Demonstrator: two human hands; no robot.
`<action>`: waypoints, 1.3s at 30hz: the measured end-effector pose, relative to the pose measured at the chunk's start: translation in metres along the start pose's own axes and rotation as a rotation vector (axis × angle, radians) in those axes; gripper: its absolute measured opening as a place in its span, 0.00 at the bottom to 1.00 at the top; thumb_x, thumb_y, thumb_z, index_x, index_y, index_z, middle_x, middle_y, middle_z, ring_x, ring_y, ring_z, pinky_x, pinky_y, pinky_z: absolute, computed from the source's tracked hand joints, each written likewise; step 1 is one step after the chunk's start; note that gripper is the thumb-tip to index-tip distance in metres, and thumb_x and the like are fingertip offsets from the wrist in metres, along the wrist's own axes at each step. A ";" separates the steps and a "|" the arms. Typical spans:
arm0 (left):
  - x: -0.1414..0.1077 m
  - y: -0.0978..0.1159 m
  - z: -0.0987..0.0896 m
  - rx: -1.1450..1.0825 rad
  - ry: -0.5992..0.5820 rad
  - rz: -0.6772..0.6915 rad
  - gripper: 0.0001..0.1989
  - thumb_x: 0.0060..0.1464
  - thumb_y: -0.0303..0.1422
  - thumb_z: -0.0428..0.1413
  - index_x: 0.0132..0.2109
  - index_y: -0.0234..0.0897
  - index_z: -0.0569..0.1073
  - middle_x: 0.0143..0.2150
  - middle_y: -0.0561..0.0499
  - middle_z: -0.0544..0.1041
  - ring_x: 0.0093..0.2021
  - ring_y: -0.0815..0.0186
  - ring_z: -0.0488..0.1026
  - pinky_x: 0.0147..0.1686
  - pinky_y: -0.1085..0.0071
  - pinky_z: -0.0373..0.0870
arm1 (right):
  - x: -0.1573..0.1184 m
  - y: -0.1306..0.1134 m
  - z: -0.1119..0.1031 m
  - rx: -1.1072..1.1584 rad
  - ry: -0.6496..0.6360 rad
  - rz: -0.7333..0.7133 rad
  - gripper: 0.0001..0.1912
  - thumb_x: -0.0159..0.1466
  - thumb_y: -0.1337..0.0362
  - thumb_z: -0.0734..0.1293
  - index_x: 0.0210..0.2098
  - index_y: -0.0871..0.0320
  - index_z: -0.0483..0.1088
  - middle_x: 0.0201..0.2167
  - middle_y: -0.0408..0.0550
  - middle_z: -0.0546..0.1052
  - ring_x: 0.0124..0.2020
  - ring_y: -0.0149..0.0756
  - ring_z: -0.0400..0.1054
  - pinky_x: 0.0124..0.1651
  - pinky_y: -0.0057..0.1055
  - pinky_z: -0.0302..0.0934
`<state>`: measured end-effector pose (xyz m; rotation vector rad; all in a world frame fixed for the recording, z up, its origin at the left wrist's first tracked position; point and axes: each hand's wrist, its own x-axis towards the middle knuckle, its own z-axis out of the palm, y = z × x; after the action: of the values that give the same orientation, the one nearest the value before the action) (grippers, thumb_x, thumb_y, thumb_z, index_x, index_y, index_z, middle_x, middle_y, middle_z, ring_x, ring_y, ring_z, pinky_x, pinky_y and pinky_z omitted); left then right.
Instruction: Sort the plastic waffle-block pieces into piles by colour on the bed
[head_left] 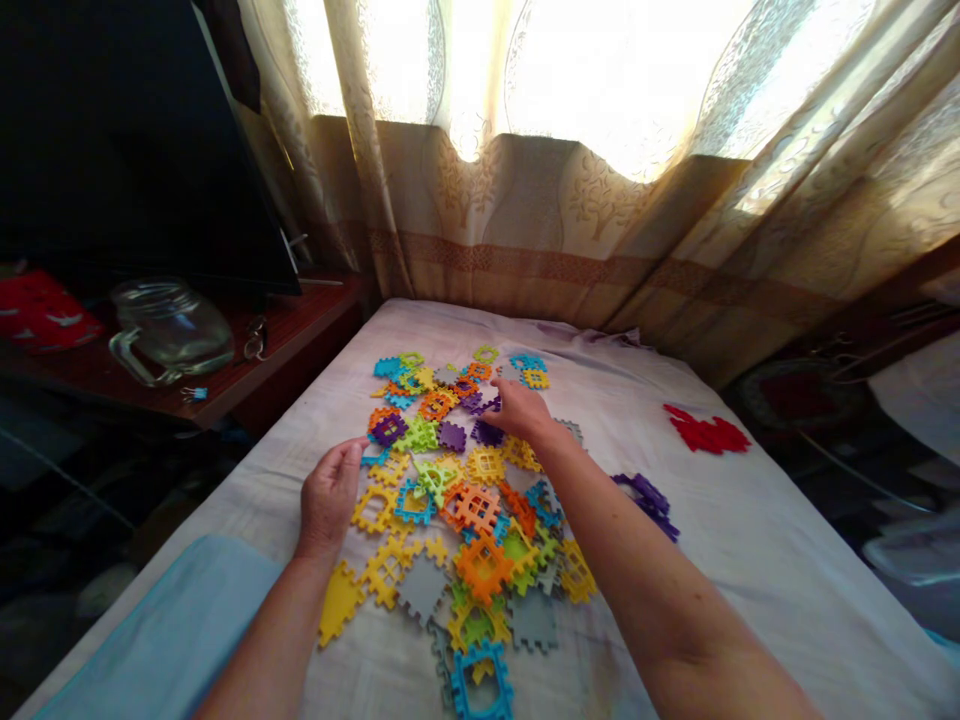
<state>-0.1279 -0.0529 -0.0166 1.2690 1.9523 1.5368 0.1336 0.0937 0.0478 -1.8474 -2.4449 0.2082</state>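
Colourful plastic interlocking tiles lie in a loose pile on the sheet-covered surface. My right hand reaches to the far part of the pile, thumb and finger closing around a purple interlocking tile. Just below it lies another purple tile. At the pile's left edge is my left hand, its fingers drawn together beside a blue tile; whether they grip anything is hidden. Nearer to me are an orange window tile, a grey tile and a blue frame tile.
Purple tiles form a separate group right of my forearm, with red tiles farther right. A light blue cloth covers the left front. On the wooden stand are a glass jug and a screen. Curtains hang behind.
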 end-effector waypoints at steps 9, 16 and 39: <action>0.001 0.001 0.000 -0.001 0.002 -0.006 0.23 0.54 0.51 0.50 0.41 0.39 0.79 0.43 0.47 0.82 0.47 0.58 0.77 0.51 0.64 0.71 | -0.076 0.072 -0.010 0.168 0.079 0.038 0.28 0.58 0.56 0.70 0.57 0.55 0.68 0.53 0.52 0.76 0.51 0.42 0.71 0.55 0.36 0.63; 0.001 0.001 0.000 0.012 0.009 -0.012 0.23 0.53 0.51 0.51 0.42 0.38 0.78 0.43 0.46 0.82 0.47 0.57 0.77 0.52 0.63 0.71 | -0.156 0.154 -0.010 0.246 0.102 0.248 0.29 0.55 0.55 0.70 0.55 0.56 0.71 0.53 0.53 0.76 0.53 0.47 0.71 0.56 0.39 0.64; 0.002 -0.003 0.001 0.011 0.011 -0.008 0.24 0.53 0.52 0.51 0.42 0.38 0.79 0.43 0.46 0.82 0.47 0.57 0.77 0.52 0.63 0.71 | -0.126 0.091 -0.012 0.202 0.138 -0.075 0.18 0.62 0.64 0.63 0.50 0.56 0.75 0.51 0.52 0.78 0.54 0.43 0.70 0.59 0.40 0.62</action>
<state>-0.1301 -0.0505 -0.0191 1.2580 1.9725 1.5349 0.2566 -0.0019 0.0497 -1.6287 -2.3014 0.3003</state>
